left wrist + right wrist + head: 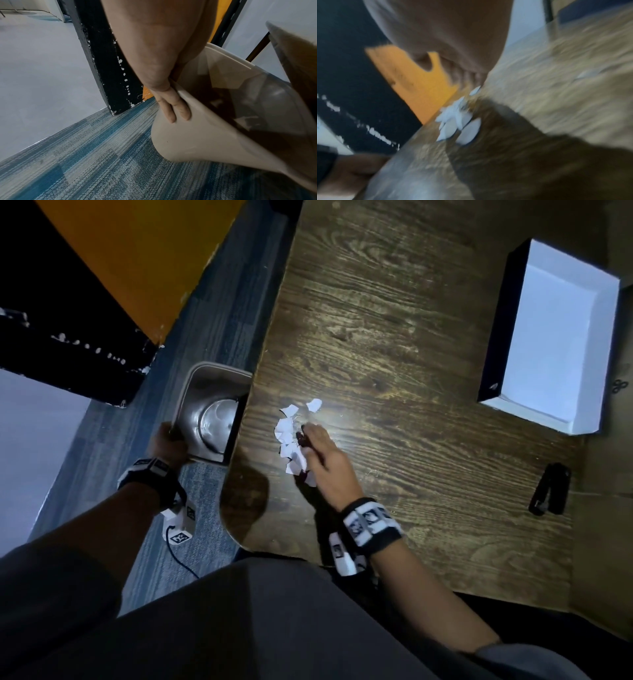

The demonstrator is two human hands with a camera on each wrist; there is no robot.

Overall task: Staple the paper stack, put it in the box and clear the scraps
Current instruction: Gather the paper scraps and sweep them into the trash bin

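Note:
Several white paper scraps (291,436) lie bunched near the left edge of the wooden table (411,337). My right hand (317,445) lies flat beside them, its straight fingers touching their right side. The right wrist view is blurred and shows the scraps (457,121) at the table edge. My left hand (168,441) grips the rim of a beige waste bin (212,412) held just below the table's left edge. In the left wrist view, its fingers (173,108) curl over the bin's wall (197,135). The open box (555,344) holds white paper.
A black stapler (549,489) lies on the table at the right, below the box. Blue carpet (212,302) covers the floor left of the table. An orange and black panel (120,268) stands at the far left.

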